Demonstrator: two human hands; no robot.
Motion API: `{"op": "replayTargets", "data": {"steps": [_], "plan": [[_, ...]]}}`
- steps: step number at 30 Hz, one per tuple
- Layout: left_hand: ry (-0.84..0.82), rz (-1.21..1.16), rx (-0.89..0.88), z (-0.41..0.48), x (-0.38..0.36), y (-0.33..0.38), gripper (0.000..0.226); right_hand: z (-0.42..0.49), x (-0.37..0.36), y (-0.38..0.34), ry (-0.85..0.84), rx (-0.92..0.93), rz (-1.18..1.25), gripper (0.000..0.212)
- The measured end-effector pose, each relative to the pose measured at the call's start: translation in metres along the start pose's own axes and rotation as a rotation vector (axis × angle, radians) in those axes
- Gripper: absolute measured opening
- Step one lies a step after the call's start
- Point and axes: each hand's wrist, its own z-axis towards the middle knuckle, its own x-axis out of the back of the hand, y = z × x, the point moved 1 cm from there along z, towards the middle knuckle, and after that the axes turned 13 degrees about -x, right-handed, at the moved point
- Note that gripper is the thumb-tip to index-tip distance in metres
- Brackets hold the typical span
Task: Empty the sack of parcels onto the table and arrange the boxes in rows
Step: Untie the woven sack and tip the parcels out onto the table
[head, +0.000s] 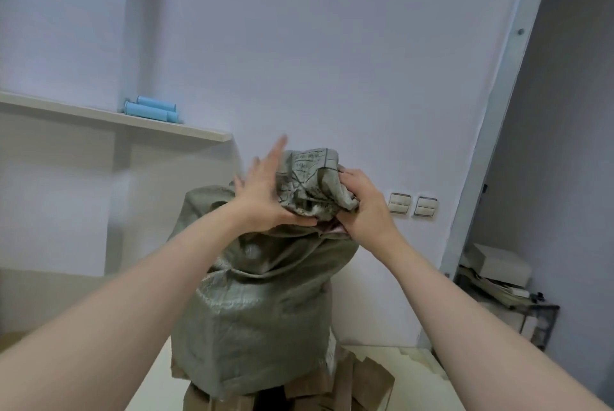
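1. The sack is stood upright on the counter. It looks to be mouth-down, since brown boxes can be seen poking out from under its bottom edge.
2. The bunched top end of the sack is clamped in the right hand, with the fingers curled into the fabric. The left hand is pressed flat against the other side of that bunch, fingers straight and spread, so nothing's really gripped there.
3. Step in hand, by the looks of it: the sack gets hauled upward so the parcels drop out below it.
4. A proper fistful should be taken with the left hand too before lifting, as that woven stuff is probably slippery.
5. The lift is best kept straight up and slow, so the boxes get left in a pile right under the sack and not shot off the counter.
6. A little shake can be given if anything's snagged inside.
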Motion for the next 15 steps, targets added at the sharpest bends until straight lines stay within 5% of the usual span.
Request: {"op": "replayTargets", "data": {"steps": [2, 4, 7, 9, 11, 15], "plan": [[-0.047, -0.079, -0.027, -0.005, -0.008, -0.002, 0.097, -0.002, -0.004, 0.002, 0.005, 0.019, -0.071, 0.051], [0.080, 0.095, 0.016, -0.009, -0.018, -0.004, 0.062, -0.006, -0.013, 0.005, 0.061, -0.024, -0.206, 0.054], [0.308, 0.235, 0.058, -0.014, -0.027, 0.001, 0.046, -0.013, -0.016, 0.007, 0.024, -0.438, -0.299, 0.077], [0.398, 0.226, 0.067, -0.018, -0.031, 0.005, 0.047, -0.018, -0.012, 0.009, -0.257, -0.745, -0.032, 0.095], [0.423, 0.207, 0.047, -0.023, -0.037, 0.010, 0.048, -0.016, -0.012, 0.011, -0.432, -0.839, 0.437, 0.100], [0.275, 0.171, -0.059, -0.030, -0.064, 0.019, 0.039, -0.007, -0.016, 0.012, -0.247, -0.915, 0.766, 0.107]]}}
